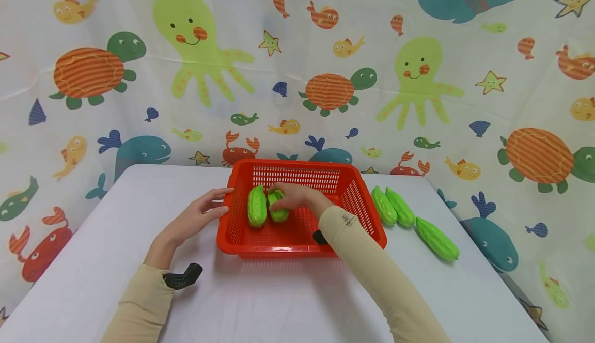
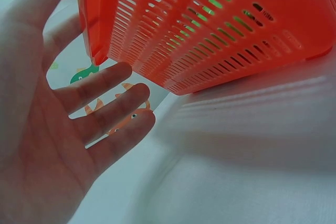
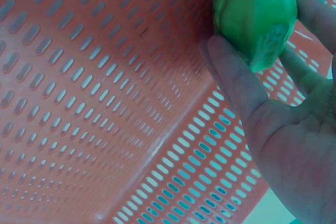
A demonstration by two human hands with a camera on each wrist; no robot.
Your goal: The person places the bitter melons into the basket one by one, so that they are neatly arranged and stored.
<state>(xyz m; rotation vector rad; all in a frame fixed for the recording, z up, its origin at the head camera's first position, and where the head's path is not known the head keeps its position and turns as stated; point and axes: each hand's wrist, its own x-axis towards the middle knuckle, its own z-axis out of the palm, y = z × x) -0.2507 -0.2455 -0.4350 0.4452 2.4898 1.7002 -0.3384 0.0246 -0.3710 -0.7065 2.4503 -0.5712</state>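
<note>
A red basket (image 1: 288, 250) stands on a white desk (image 1: 279, 307), and I take it as my landmark. Inside it, left of its middle, the right hand (image 1: 297, 196) holds a green gourd (image 1: 279, 215) between thumb and fingers; I cannot tell whether the gourd rests on the basket floor. At the basket's left rim is the left hand (image 1: 197, 214), fingers spread and loose, some tips appearing to touch the rim, none wrapped around it.

For handling this gourd well, I would want a gentle hold, the gourd lined up with its neighbor and the wrist kept above the basket's front rim, with the left hand steadying the side. The gourd's skin looks smooth and glossy, so I judge that a loose pinch could slip.

Just left of the held gourd, also in the basket, lies a second gourd (image 1: 256, 207), which limits finger room on that side. The basket's walls crowd the hand too, and the right sleeve (image 1: 372, 268) crosses its front rim. Outside, to the basket's right, three more gourds (image 1: 401, 207) lie on the desk. Behind the basket hangs a curtain (image 1: 288, 141) printed with sea animals.
</note>
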